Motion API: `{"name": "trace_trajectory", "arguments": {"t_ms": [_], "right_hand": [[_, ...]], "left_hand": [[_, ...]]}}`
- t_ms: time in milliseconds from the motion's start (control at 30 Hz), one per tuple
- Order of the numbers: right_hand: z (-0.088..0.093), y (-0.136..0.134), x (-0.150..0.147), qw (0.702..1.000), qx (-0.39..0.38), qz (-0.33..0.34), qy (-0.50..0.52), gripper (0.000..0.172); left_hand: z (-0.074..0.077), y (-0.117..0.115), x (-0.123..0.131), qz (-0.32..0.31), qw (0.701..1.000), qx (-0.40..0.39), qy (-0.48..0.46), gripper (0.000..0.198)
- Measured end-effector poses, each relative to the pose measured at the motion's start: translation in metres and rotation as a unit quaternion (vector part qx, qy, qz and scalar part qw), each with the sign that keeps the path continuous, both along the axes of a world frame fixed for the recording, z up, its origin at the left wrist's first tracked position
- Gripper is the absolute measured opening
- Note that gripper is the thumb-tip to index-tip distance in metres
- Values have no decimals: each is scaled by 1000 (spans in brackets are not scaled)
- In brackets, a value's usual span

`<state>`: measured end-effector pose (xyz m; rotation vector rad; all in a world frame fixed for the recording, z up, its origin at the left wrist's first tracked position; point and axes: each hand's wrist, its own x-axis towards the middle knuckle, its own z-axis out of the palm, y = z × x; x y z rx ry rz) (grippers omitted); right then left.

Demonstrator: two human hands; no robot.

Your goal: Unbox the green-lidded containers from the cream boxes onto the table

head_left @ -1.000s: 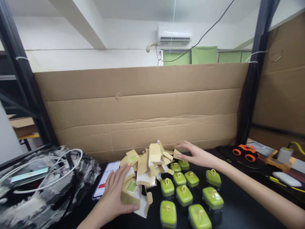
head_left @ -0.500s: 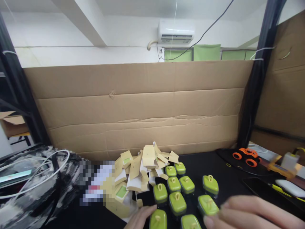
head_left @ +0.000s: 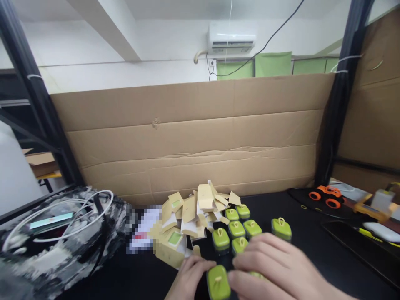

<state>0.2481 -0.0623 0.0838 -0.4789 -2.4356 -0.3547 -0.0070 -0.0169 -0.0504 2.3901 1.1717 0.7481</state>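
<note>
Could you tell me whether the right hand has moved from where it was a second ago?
Yes. The right hand has drawn back from the pile of small cardboard boxes toward the person, and now covers the nearest green-lidded containers.

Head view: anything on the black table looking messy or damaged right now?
Yes. The tan cardboard cartons lie in a loose heap against the brown cardboard wall, flaps open and tilted every way, while the green-lidded containers beside them stand in tidy rows. The wall shows a small dent on its left part.

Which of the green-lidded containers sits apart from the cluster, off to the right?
The green-lidded container farthest right. It stands alone on the black table, with a gap between it and the others, which sit packed in rows by the right hand.
</note>
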Motion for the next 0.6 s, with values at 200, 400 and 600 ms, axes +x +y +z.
{"name": "trace_trajectory", "arguments": {"t_ms": [200, 400, 600], "right_hand": [[-91, 44, -42, 996, 8, -58, 64, 40], [-104, 41, -33, 994, -77, -56, 62, 18], [-85, 23, -31, 990, -100, -43, 94, 15]], "left_hand": [[-14, 10, 5, 11, 998, 11, 56, 56], [-27, 19, 5, 13, 998, 30, 55, 59], [-14, 12, 4, -6, 995, 43, 94, 49]]}}
